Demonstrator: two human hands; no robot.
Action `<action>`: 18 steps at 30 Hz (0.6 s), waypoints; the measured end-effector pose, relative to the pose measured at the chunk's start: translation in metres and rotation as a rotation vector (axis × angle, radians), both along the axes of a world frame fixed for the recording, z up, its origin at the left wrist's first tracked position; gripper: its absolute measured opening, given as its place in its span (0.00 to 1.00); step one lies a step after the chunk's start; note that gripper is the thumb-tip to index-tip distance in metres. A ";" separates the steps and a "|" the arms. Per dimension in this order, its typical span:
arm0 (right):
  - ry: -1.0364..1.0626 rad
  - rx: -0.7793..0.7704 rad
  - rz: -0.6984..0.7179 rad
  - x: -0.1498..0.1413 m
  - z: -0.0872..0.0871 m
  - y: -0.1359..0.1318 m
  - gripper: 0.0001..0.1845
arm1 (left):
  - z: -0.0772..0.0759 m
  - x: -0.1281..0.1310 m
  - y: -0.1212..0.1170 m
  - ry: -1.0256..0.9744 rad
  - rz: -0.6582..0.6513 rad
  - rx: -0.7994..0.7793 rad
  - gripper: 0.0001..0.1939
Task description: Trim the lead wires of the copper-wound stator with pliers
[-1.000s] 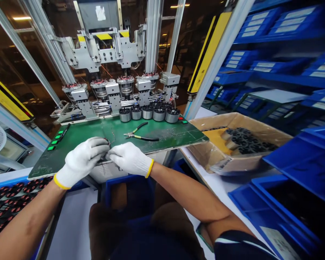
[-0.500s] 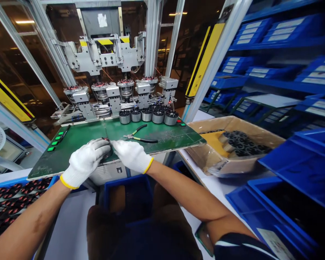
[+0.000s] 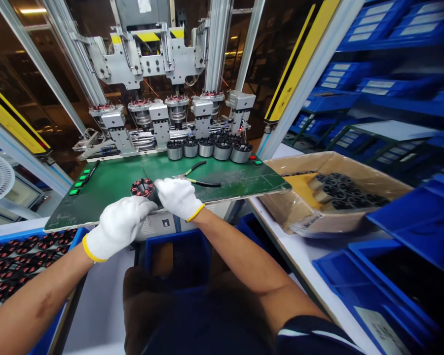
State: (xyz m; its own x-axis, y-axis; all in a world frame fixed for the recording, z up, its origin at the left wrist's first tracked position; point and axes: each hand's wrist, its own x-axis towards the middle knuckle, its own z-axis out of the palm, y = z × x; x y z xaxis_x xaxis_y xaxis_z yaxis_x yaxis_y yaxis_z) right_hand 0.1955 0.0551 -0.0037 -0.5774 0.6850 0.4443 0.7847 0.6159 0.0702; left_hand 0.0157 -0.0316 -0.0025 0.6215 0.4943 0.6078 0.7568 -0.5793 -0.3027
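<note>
Both my hands wear white gloves with yellow cuffs. My left hand [image 3: 120,224] is curled under a round black stator with copper-red windings [image 3: 143,187], gripping it from the near side above the green work surface [image 3: 107,185]. My right hand [image 3: 177,196] is closed on the stator's right side, its fingers pinched at the rim. A thin wire rises from the stator. Black-handled pliers [image 3: 198,178] lie on the green surface just beyond my right hand.
Several unwound stators [image 3: 207,148] stand in a row before the winding machine [image 3: 163,113]. A cardboard box of black parts [image 3: 333,195] sits at the right. Blue bins [image 3: 399,256] fill the right side. A tray of wound stators [image 3: 18,261] lies at left.
The hands have moved forward over the green surface and turned the stator upward, so its wound top now shows between them. The view has tilted down slightly.
</note>
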 end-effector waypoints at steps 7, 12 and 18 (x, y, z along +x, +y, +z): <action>-0.017 0.055 0.074 0.002 -0.017 -0.015 0.13 | 0.049 0.010 0.022 -0.729 0.159 -0.677 0.09; -0.060 -0.046 0.038 -0.016 -0.021 -0.045 0.15 | 0.082 0.050 0.061 -0.336 0.544 -0.676 0.08; -0.028 -0.203 0.020 -0.011 -0.010 -0.051 0.15 | 0.069 0.020 0.053 -0.449 0.307 -0.616 0.12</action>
State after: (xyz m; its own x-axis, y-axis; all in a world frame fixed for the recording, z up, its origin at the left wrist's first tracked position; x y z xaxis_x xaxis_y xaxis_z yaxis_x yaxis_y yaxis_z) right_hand 0.1846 0.0042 -0.0133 -0.6024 0.7470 0.2813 0.7714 0.6353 -0.0352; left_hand 0.0360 0.0218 0.0666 0.1667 0.9291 0.3302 0.8821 -0.2901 0.3711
